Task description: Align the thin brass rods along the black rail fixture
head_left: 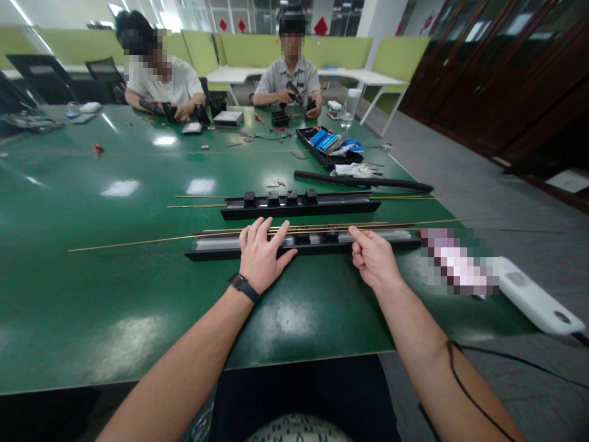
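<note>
A long black strip housing with a silver inner face lies across the green table in front of me. My left hand rests flat on its middle, fingers stretched out over it. My right hand is curled, its thumb and forefinger pinching at the strip's near edge; whether anything is in them is hidden. Thin brass rods run along and past the strip. A second black strip with several black blocks on it lies just beyond.
A long black cover and white gloves lie farther right, next to a black tray with blue parts. A white device sits at the table's right edge. Two people work at the far side. A water bottle stands there.
</note>
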### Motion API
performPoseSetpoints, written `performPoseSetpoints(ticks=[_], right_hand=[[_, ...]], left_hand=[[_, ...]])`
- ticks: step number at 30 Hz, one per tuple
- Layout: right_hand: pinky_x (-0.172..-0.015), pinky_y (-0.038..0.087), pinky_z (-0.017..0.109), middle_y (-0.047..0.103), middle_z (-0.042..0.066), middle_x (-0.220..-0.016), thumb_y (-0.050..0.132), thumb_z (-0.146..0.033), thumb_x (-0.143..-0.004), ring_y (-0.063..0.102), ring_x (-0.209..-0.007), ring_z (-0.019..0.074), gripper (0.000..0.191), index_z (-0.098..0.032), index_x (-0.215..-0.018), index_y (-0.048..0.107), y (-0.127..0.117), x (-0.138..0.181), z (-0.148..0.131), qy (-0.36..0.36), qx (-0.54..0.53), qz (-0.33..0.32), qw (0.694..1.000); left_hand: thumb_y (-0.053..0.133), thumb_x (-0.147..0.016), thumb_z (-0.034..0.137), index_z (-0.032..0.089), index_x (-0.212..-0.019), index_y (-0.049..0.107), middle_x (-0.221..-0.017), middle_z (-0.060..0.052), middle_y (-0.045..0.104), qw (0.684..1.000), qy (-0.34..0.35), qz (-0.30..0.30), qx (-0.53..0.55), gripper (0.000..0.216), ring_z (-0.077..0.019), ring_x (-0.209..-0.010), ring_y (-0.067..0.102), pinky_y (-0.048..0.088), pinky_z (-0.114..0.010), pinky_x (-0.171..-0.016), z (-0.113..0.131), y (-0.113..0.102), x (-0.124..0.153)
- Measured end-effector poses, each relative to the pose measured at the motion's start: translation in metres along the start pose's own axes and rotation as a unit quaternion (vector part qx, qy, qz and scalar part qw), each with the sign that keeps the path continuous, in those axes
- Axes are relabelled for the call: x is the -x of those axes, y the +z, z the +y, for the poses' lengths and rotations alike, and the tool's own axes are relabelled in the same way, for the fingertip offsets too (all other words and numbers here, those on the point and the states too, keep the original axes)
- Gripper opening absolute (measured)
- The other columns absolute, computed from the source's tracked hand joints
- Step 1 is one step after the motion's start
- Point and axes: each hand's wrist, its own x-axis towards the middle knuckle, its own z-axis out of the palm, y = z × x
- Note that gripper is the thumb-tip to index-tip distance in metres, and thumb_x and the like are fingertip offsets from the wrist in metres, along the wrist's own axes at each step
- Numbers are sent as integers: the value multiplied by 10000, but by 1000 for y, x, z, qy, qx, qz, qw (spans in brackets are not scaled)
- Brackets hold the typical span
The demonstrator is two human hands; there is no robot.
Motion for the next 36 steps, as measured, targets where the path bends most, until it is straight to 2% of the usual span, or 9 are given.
performPoseSetpoints(ticks=[7, 13, 18, 28, 33, 36], right_hand=[[-259, 205, 134, 523, -74, -455, 921, -405, -675, 350, -283, 42, 433, -202, -745, 544, 0, -1, 0, 2, -1, 1, 1000], [-261, 208, 128, 530, -72, -458, 923, -416, -673, 353, -283, 42, 436, -203, -762, 553, 0, 0, -1, 6, 5, -3, 1000], [-257, 200, 131, 532, -68, -458, 927, -428, -666, 350, -283, 40, 438, -196, -755, 566, -2, -2, 1, 3, 11, -5, 1000], [-262, 198, 134, 537, -55, -452, 907, -413, -685, 353, -285, 40, 403, -182, -749, 583, 0, 1, -2, -3, 21, 0, 1000], [-269, 195, 144, 523, -48, -442, 822, -420, -771, 349, -284, 47, 316, -151, -830, 668, 1, 2, -4, -9, 18, 4, 1000], [-267, 187, 151, 513, -51, -435, 766, -405, -811, 332, -277, 50, 270, -157, -828, 663, 0, 0, -3, -20, 9, 29, 999]], left_hand=[[666, -902, 535, 294, -1468, 554, -1550, -200, 461, 1000, -5, 9, 1, 626, -385, -1485, 367, 276, -576, -1172, 3, -2, 3], [633, -931, 524, 263, -1495, 520, -1554, -171, 491, 997, 73, -10, 26, 632, -333, -1505, 372, 254, -524, -1215, 10, -4, 6], [658, -917, 516, 248, -1515, 492, -1604, -173, 432, 992, 116, -37, 38, 676, -327, -1531, 335, 242, -515, -1238, 13, -3, 6], [685, -898, 514, 231, -1548, 435, -1655, -198, 333, 988, 134, -69, 38, 751, -347, -1564, 258, 250, -533, -1244, 15, -5, 6], [699, -890, 507, 245, -1550, 433, -1665, -194, 314, 989, 127, -70, 38, 758, -348, -1569, 243, 248, -539, -1246, 16, -4, 6], [702, -886, 509, 244, -1543, 445, -1656, -195, 332, 989, 124, -70, 35, 754, -349, -1565, 256, 259, -533, -1244, 16, -4, 6]])
